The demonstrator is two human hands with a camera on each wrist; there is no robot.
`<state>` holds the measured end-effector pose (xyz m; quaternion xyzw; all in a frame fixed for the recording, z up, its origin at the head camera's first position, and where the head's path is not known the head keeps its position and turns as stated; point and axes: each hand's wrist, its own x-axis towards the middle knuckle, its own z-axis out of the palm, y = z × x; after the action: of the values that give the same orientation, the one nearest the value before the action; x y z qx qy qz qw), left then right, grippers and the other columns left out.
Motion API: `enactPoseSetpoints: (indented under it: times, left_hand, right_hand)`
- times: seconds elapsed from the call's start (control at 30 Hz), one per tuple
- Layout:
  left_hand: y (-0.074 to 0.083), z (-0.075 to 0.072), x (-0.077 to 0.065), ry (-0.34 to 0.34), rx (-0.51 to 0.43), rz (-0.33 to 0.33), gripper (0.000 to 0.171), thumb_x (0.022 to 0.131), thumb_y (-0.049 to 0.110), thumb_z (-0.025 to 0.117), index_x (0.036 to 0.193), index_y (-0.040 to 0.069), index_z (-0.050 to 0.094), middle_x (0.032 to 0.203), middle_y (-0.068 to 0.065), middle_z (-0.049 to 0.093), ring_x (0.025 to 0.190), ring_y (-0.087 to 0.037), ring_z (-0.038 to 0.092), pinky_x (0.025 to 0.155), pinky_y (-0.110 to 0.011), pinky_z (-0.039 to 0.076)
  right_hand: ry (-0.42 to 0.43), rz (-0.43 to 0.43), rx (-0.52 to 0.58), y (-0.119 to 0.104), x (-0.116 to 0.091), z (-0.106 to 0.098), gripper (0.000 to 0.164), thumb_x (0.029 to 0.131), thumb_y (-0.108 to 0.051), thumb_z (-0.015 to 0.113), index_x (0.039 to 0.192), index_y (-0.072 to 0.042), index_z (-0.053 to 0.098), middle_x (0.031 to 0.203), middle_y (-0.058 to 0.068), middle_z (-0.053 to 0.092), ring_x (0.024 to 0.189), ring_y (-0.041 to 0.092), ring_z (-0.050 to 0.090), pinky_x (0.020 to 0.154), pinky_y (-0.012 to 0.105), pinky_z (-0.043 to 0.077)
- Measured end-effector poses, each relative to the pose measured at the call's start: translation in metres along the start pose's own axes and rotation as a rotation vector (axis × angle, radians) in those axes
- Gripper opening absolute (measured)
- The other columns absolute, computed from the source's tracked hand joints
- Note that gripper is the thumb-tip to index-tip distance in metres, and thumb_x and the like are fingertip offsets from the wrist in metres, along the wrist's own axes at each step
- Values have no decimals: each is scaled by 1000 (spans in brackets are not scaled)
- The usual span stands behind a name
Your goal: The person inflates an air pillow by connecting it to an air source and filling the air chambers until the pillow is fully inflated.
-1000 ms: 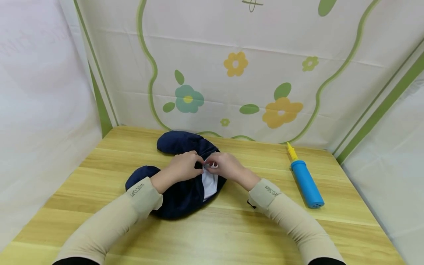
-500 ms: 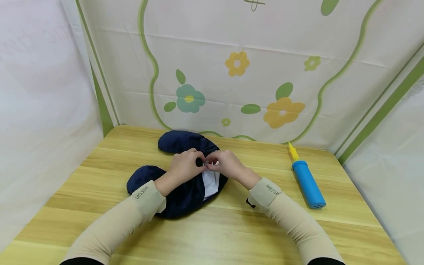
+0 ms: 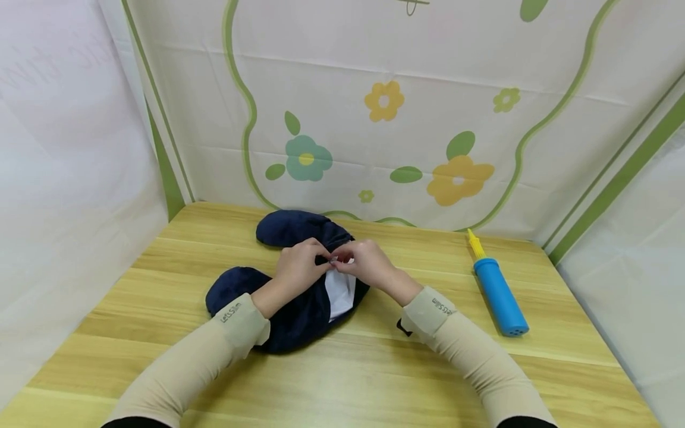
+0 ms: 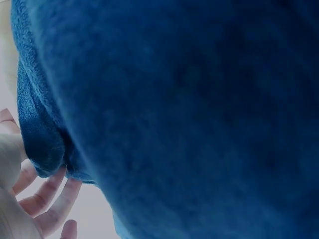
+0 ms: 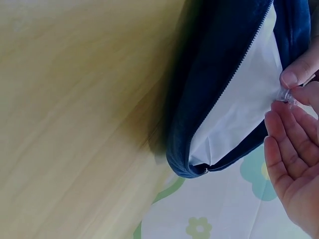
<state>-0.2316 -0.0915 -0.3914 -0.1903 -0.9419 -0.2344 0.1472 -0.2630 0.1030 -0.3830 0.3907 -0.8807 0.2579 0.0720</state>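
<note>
A navy plush U-shaped neck pillow [image 3: 305, 324] lies on the wooden table, its curve to the right. Through its open zipper [image 5: 232, 79] shows a white inner bladder [image 3: 340, 294]. From the bladder sticks out a small clear plastic valve [image 5: 284, 94], which my right hand [image 3: 369, 266] pinches between thumb and index finger, the other fingers loosely bent. My left hand [image 3: 298, 268] reaches over the pillow and pinches at the same valve, its thumb tip right against it in the right wrist view. Pillow fabric [image 4: 164, 109] fills most of the left wrist view.
A blue hand pump [image 3: 499, 294] with a yellow nozzle [image 3: 475, 244] lies on the table [image 3: 348, 386] to the right. A white curtain [image 3: 342, 101] printed with flowers stands behind the table's back edge, with more white cloth at both sides.
Both hands stay at the valve; their fingertips shift slightly and close in tighter around it. The pillow and pump stay in place, and the head view drifts a little.
</note>
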Motion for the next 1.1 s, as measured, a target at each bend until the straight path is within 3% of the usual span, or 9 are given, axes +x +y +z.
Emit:
enactPoseSetpoints:
  times: [0.23, 0.57, 1.1]
  left_hand:
    - [1, 2, -1, 24, -7, 18, 10, 87, 25, 85, 91, 17, 82, 102, -2, 72, 82, -21, 69, 66, -40, 52]
    - [-1, 4, 0, 33, -1, 22, 9, 86, 25, 85, 90, 17, 82, 100, -1, 71, 77, -20, 67, 64, -40, 52]
    - [0, 6, -1, 97, 24, 84, 8, 81, 17, 84, 84, 13, 78, 96, -2, 69, 68, -18, 64, 58, -35, 50]
  right_hand:
    - [39, -21, -37, 0, -3, 2, 21, 93, -13, 77, 112, -3, 77, 88, 4, 75, 77, 15, 70, 68, 25, 55]
    - [191, -156, -84, 2, -7, 7, 9, 88, -9, 81, 95, -5, 77, 89, 5, 75, 76, 18, 69, 68, 28, 56]
    - [205, -195, -193, -1, -5, 7, 5, 87, -7, 79, 92, -6, 78, 84, 4, 74, 74, 17, 68, 66, 29, 55]
